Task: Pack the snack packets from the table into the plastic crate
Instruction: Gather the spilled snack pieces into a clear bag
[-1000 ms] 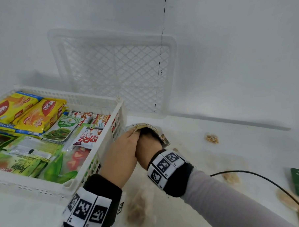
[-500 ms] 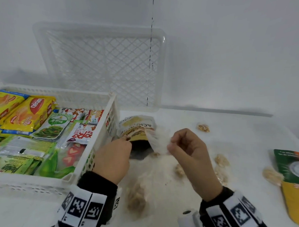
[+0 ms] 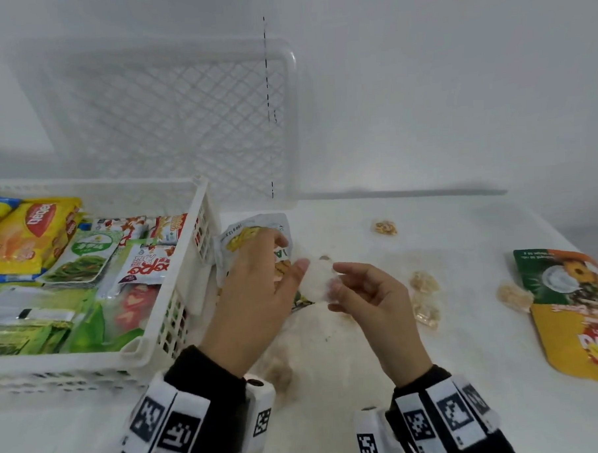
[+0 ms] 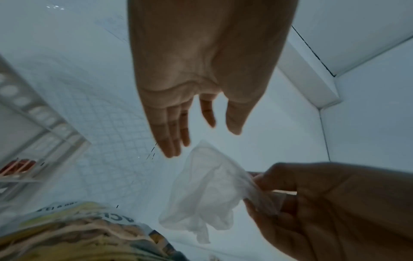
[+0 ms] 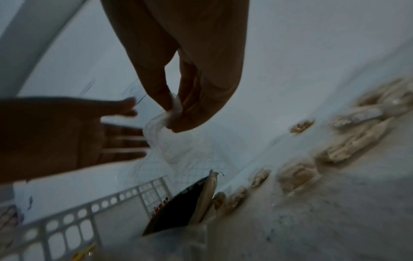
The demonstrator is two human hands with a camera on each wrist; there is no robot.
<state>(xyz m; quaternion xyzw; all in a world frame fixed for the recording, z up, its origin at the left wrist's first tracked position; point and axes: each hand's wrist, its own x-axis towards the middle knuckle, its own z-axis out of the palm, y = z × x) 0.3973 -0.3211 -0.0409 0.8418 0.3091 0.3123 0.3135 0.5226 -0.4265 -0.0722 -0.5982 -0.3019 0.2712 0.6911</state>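
The right hand [image 3: 369, 302] pinches a limp clear wrapper [image 3: 317, 277] above the bench [image 3: 435, 391], left hand [image 3: 256, 290] spread empty beside it; small packets [image 3: 424, 299] lie outside the crate [image 3: 189, 265] and risk being left unpacked

we count two white plastic crates [image 3: 201, 210], one of them upright [image 3: 153, 54]; two hands [image 3: 246, 297]; one clear wrapper [image 3: 315, 280]; two large pouches on the table [image 3: 575, 313]; about five small loose snack packets [image 3: 385, 227].
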